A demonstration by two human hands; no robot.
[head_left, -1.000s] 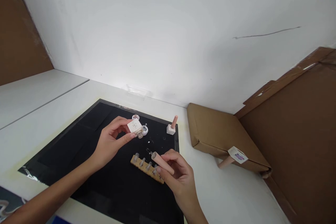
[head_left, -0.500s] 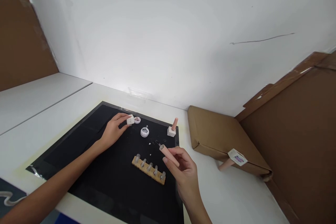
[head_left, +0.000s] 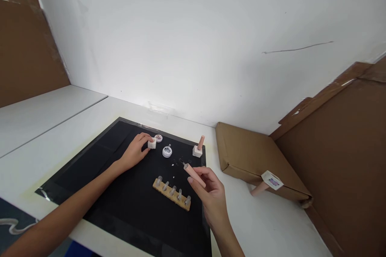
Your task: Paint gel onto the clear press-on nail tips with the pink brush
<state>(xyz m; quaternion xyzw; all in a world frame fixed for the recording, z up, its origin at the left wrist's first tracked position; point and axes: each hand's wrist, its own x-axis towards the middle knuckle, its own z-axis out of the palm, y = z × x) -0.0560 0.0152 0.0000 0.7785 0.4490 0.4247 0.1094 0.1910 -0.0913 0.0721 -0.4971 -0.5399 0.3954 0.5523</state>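
My left hand [head_left: 136,151] is closed on a small white square bottle [head_left: 152,143] at the far side of the black mat [head_left: 129,217]. Between the fingers of my right hand [head_left: 211,192] is a pink nail polish brush cap [head_left: 194,175], its dark brush end pointing up and left over the mat. A round white jar [head_left: 167,151] stands between the hands, beside a round lid or pot with a reddish pattern [head_left: 158,138]. Nearer to me lies a tan strip [head_left: 171,196] bearing several clear nail tips [head_left: 173,190].
A white bottle with a pink cap [head_left: 198,151] stands at the mat's far right corner. Right of the mat are a brown cardboard box [head_left: 250,152] and another pink-capped bottle [head_left: 272,180], tipped against its edge. A white wall [head_left: 181,40] rises behind.
My left hand has lowered the white bottle slightly toward the mat, and the bottle now sits more upright. My right hand holds the brush cap in nearly the same place.
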